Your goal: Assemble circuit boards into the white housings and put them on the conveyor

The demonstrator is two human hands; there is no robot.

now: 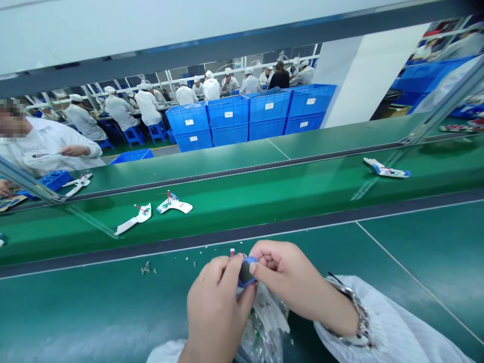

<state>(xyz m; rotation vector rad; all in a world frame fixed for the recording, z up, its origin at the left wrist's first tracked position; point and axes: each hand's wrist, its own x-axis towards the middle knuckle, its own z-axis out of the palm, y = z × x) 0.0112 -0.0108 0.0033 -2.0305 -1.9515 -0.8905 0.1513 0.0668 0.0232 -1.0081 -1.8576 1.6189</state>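
Hands at near edge of table (75,312): left hand (215,307) and right hand (287,282), fingers of both pinched on dark part with blue rim (245,272), just above clear bag (264,322). Looks like fitting, mid-step. Next move likely needs steady pinch and fine alignment. Open room either side; loose screws (145,267) near left, conveyor belt (264,201) beyond far edge.

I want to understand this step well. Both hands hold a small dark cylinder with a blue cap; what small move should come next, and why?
Probably the right hand should press further on the small dark cylinder with a blue cap while the left hand steadies it. Both hands pinch it just above the clear plastic bag, and the right fingertips lie on the cap.
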